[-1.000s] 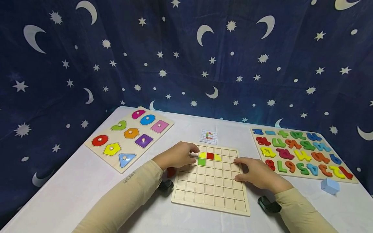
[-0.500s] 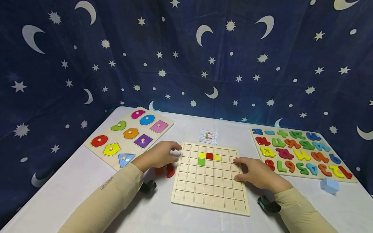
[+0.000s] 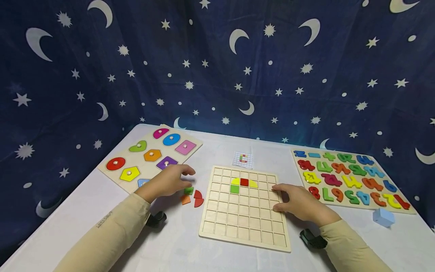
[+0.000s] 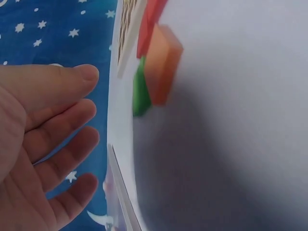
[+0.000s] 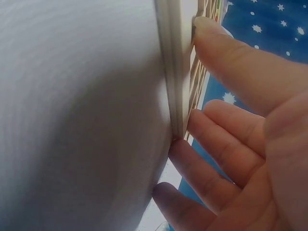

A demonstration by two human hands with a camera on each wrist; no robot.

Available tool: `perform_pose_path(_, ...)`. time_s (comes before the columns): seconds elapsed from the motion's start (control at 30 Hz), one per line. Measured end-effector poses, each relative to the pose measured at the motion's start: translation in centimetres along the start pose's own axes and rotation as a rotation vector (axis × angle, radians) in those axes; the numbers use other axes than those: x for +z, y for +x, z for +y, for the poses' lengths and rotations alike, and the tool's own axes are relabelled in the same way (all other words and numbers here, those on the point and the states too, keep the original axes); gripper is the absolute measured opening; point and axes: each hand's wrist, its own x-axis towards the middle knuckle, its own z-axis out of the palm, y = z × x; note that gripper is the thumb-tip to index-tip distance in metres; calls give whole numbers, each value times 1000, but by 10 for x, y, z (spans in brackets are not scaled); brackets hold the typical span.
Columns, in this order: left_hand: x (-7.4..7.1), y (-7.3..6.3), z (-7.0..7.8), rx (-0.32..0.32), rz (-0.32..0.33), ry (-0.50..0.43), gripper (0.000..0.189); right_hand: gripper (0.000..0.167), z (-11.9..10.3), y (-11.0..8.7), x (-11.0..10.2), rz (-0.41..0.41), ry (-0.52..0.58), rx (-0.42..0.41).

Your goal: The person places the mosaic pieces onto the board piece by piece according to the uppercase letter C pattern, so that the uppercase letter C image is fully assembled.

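Observation:
My left hand [image 3: 166, 183] hovers over the white tabletop with loosely bent fingers and nothing held. Close to it lie a green block [image 3: 188, 190], an orange square block [image 3: 185, 199] and two red quarter-circle blocks [image 3: 198, 202]. A wooden grid board [image 3: 244, 219] lies flat between the hands. Seated in its upper cells are two yellow curved pieces [image 3: 253, 184], a red square [image 3: 244, 182] and a green square [image 3: 234, 189]. At the board's right edge, the thumb and fingertips of my right hand [image 3: 299, 201] rest against the rim; the right wrist view shows this contact.
A small pattern card [image 3: 242, 159] lies behind the grid board. On the left is a knobbed shape puzzle [image 3: 141, 166]; on the right, a number puzzle [image 3: 350, 177]. A light blue block [image 3: 384, 217] sits by the number puzzle. A starry blue cloth [image 3: 217, 75] hangs behind.
My left hand has moved left, off the grid board and across to the loose blocks, uncovering the red, orange and green ones. The right hand has stayed at the board's edge.

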Motion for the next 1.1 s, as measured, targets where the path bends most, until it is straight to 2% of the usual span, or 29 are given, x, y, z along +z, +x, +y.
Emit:
perform_pose_path(0.27,-2,-7,-11,-22,-10,3,36,70,0,-1,-1,2,-1,-12)
perform_pose_path(0.57,3,-11,-19,-9,-33,16,41,67,1,-1,1,4,8,-14)
perform_pose_path(1.1,8,-10,-20,21,-31,27,35,68,1,-1,0,1,-6,-3)
